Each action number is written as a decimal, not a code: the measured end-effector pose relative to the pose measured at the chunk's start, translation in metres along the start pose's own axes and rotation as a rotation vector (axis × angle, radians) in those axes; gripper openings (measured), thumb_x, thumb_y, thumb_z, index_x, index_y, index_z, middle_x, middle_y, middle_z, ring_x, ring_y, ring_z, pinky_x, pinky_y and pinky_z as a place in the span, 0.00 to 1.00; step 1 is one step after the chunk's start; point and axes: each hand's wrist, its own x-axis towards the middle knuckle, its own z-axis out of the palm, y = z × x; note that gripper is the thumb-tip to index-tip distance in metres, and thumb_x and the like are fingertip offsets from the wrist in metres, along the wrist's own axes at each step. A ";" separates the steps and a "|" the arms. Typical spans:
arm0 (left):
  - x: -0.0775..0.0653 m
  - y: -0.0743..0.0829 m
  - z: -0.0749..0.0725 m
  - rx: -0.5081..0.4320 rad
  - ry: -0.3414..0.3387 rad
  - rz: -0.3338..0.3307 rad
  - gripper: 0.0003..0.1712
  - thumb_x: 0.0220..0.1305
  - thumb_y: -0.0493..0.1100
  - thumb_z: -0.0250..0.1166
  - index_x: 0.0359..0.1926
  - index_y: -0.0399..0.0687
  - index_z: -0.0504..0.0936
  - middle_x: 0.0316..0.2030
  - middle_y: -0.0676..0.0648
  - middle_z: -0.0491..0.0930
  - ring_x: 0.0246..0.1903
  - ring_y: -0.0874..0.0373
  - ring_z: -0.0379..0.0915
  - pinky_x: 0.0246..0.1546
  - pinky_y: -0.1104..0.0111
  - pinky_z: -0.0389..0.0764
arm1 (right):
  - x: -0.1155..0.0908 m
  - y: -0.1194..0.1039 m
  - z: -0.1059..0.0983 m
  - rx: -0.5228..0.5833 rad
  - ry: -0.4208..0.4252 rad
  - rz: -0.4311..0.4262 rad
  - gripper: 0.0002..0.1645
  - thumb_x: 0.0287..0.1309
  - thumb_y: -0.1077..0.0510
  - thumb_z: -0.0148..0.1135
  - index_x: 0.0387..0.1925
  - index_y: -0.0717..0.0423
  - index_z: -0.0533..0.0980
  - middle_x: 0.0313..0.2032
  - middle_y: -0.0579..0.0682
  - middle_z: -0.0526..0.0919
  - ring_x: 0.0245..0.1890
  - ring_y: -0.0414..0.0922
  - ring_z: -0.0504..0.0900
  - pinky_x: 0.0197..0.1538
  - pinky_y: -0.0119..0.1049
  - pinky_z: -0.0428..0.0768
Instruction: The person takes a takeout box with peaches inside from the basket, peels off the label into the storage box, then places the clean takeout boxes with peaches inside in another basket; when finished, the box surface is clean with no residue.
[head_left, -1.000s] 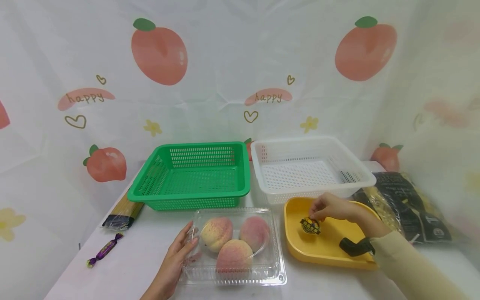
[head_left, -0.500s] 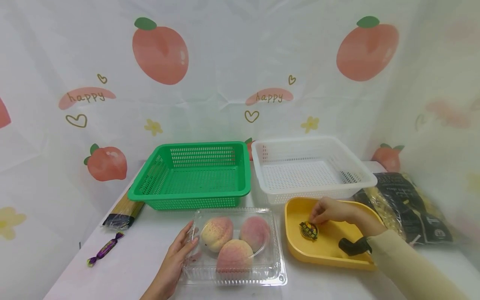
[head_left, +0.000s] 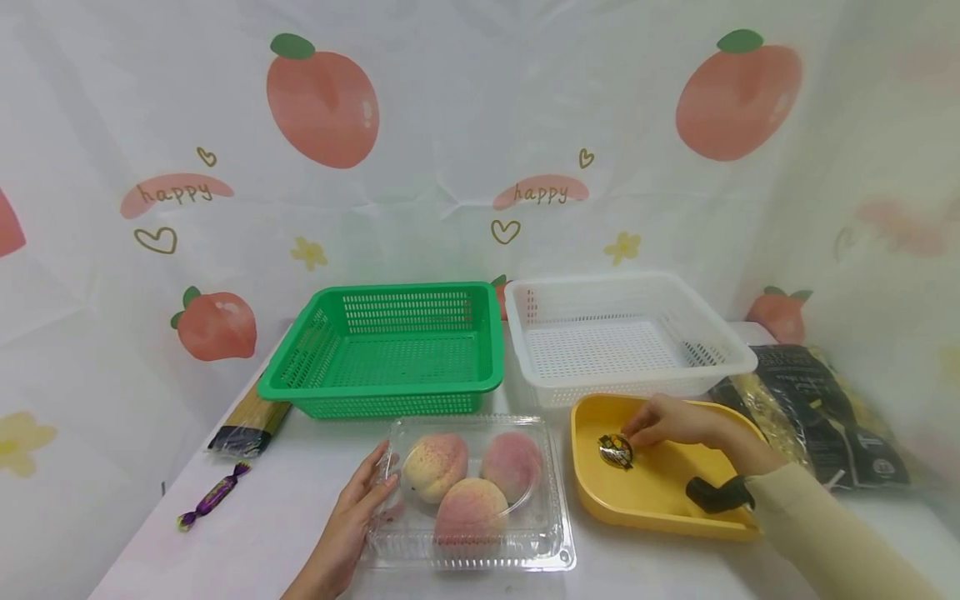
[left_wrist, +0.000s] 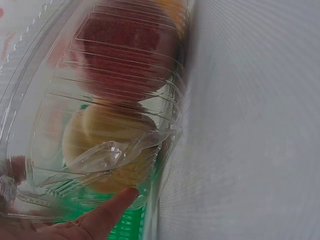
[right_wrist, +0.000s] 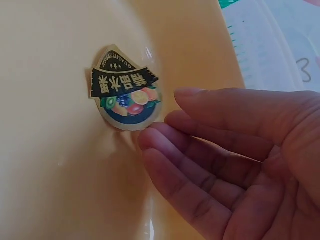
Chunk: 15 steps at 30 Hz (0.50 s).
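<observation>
A clear plastic clamshell box (head_left: 525, 546) with three peaches (head_left: 471, 510) stands at the front middle of the table. My left hand (head_left: 348, 521) holds its left side, with a fingertip lying against the ribbed plastic in the left wrist view. Inside the yellow tray (head_left: 600, 508), a fruit sticker (right_wrist: 125, 92) with a dark banner and printed fruit lies against the surface. My right hand (right_wrist: 230, 155) is beside it; its fingertips are at the sticker's lower edge, and the thumb stands apart from the other fingers.
Behind stand a green basket (head_left: 382, 389) and a white basket (head_left: 637, 383). A wrapped candy (head_left: 213, 497) and a bundle of thin sticks in clear wrap (head_left: 251, 425) lie left. Black-and-clear bags (head_left: 817, 412) lie right. A black wrist strap piece (head_left: 718, 495) hangs over the tray.
The sticker was at my right fingertips and now lies flat in the tray, turned a little. The right hand has shifted slightly right. The left hand and the box have stayed put.
</observation>
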 end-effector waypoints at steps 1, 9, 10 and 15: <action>0.000 0.000 0.000 0.001 -0.001 -0.001 0.36 0.70 0.47 0.48 0.73 0.45 0.43 0.71 0.32 0.42 0.71 0.37 0.37 0.61 0.47 0.67 | -0.001 0.000 -0.001 -0.006 -0.002 -0.008 0.17 0.55 0.58 0.62 0.42 0.67 0.80 0.37 0.55 0.86 0.32 0.34 0.79 0.39 0.24 0.79; 0.000 0.001 0.000 0.001 0.004 -0.012 0.36 0.70 0.47 0.49 0.73 0.46 0.44 0.71 0.32 0.42 0.71 0.37 0.37 0.60 0.48 0.69 | -0.017 -0.001 -0.007 -0.015 0.032 -0.031 0.19 0.59 0.57 0.59 0.48 0.66 0.78 0.46 0.60 0.82 0.40 0.34 0.81 0.43 0.24 0.79; 0.000 0.001 0.000 0.003 0.006 -0.016 0.37 0.70 0.47 0.49 0.73 0.46 0.44 0.71 0.32 0.42 0.71 0.37 0.37 0.60 0.49 0.69 | -0.019 -0.001 -0.008 -0.002 0.034 -0.032 0.20 0.60 0.57 0.58 0.49 0.67 0.77 0.47 0.61 0.82 0.41 0.35 0.82 0.44 0.25 0.80; 0.000 0.002 0.001 0.001 0.009 -0.024 0.37 0.70 0.47 0.49 0.73 0.45 0.43 0.71 0.33 0.42 0.71 0.37 0.38 0.60 0.49 0.70 | -0.034 -0.001 -0.014 0.012 0.052 -0.036 0.22 0.62 0.56 0.56 0.55 0.64 0.74 0.51 0.61 0.80 0.48 0.36 0.80 0.47 0.24 0.78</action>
